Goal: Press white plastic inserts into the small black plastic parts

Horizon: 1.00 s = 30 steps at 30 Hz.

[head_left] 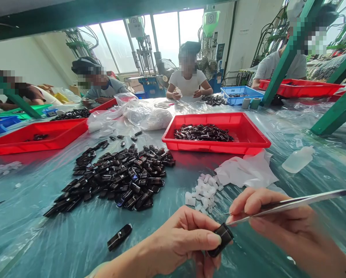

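My left hand (194,237) is closed on a small glossy black plastic part (221,240), pinched between thumb and fingers. In my right hand (273,216) is a pair of metal tweezers (300,201), their tips at the upper edge of that part. Whether the tips grip anything is too small to tell. Just beyond my hands lies a small pile of white pieces (205,192). A single black part (119,237) rests on the table to the left of my left hand, and a large heap of similar black parts (123,173) spreads farther back.
Beyond the heap stands a red tray (248,144) holding black parts; another red tray (57,141) is at left. A white sheet (245,170) and a translucent bottle (299,159) lie at right. Green posts (294,54) rise from the plastic-covered table. Several people sit across it.
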### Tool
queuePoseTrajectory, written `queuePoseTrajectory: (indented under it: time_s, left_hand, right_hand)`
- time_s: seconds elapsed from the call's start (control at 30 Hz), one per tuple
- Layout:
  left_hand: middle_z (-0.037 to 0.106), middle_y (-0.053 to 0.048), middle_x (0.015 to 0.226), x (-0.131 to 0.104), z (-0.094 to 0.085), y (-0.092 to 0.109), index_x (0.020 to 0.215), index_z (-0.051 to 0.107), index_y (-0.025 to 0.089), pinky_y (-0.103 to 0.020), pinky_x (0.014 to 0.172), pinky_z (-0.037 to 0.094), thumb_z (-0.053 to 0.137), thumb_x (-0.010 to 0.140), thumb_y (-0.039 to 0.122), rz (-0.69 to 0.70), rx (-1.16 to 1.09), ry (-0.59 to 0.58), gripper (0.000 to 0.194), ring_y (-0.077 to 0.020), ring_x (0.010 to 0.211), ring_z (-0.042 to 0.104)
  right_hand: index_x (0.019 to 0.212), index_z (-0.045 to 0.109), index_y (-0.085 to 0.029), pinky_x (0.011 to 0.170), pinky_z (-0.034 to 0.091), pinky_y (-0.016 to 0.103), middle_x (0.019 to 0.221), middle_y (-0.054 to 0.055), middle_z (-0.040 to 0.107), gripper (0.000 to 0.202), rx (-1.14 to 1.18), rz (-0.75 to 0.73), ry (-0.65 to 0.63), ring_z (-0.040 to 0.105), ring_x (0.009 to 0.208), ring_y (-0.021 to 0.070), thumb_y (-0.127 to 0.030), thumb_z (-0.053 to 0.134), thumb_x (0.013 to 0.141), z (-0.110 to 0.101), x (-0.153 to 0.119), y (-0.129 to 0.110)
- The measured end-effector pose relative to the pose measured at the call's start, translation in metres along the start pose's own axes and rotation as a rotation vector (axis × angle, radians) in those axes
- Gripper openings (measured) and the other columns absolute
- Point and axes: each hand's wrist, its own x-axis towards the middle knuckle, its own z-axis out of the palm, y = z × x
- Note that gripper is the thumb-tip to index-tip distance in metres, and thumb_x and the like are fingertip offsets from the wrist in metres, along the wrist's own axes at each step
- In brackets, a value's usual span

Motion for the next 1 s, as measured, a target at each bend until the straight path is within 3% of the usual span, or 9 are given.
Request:
queuePoseTrajectory:
  time_s: [0.33, 0.5, 0.63, 0.77, 1.0]
  left_hand:
    - [0.060, -0.004, 0.059, -0.001, 0.002, 0.003, 0.077, 0.067, 0.008, -0.014, 0.030, 0.034, 0.067, 0.067, 0.031, -0.028, 0.004, -0.008, 0.025, -0.0069, 0.036, 0.051]
    - [0.060, -0.004, 0.059, 0.000, 0.000, 0.001, 0.075, 0.066, 0.007, -0.014, 0.032, 0.037, 0.067, 0.068, 0.030, -0.026, -0.005, -0.005, 0.024, -0.0070, 0.036, 0.052]
    - [0.060, -0.004, 0.058, 0.002, 0.000, 0.001, 0.078, 0.066, 0.007, -0.014, 0.033, 0.041, 0.067, 0.067, 0.031, -0.027, -0.012, 0.021, 0.026, -0.0077, 0.037, 0.053]
    - [0.058, -0.004, 0.054, 0.001, 0.001, 0.002, 0.068, 0.063, 0.006, -0.014, 0.033, 0.043, 0.065, 0.068, 0.028, -0.003, -0.041, 0.024, 0.022, -0.0078, 0.038, 0.053]
    - [0.057, -0.003, 0.053, 0.002, 0.003, 0.002, 0.069, 0.063, 0.005, -0.014, 0.034, 0.043, 0.064, 0.070, 0.026, 0.021, -0.056, 0.024, 0.021, -0.0074, 0.038, 0.052]
  right_hand:
    - [0.079, 0.058, -0.023, 0.064, 0.052, 0.027, 0.084, 0.004, 0.060, 0.002, -0.001, 0.045, -0.096, 0.061, 0.074, 0.0164, -0.022, 0.057, 0.080, -0.007, 0.001, 0.000]
    - [0.088, 0.056, -0.027, 0.068, 0.050, 0.024, 0.090, 0.002, 0.060, 0.014, -0.208, -0.078, -0.219, 0.060, 0.080, 0.0144, -0.015, 0.051, 0.083, -0.013, 0.001, 0.001]
    - [0.092, 0.053, -0.032, 0.068, 0.050, 0.024, 0.092, 0.000, 0.061, 0.023, -0.391, -0.188, -0.223, 0.060, 0.086, 0.0159, -0.011, 0.050, 0.082, -0.011, 0.000, 0.000]
    - [0.098, 0.052, -0.033, 0.070, 0.051, 0.026, 0.094, 0.001, 0.062, 0.030, -0.485, -0.277, -0.236, 0.060, 0.090, 0.0180, -0.008, 0.048, 0.081, -0.009, -0.001, -0.002]
    - [0.098, 0.052, -0.031, 0.069, 0.051, 0.024, 0.095, 0.002, 0.062, 0.032, -0.572, -0.327, -0.258, 0.061, 0.085, 0.0167, -0.005, 0.048, 0.081, -0.009, -0.002, -0.005]
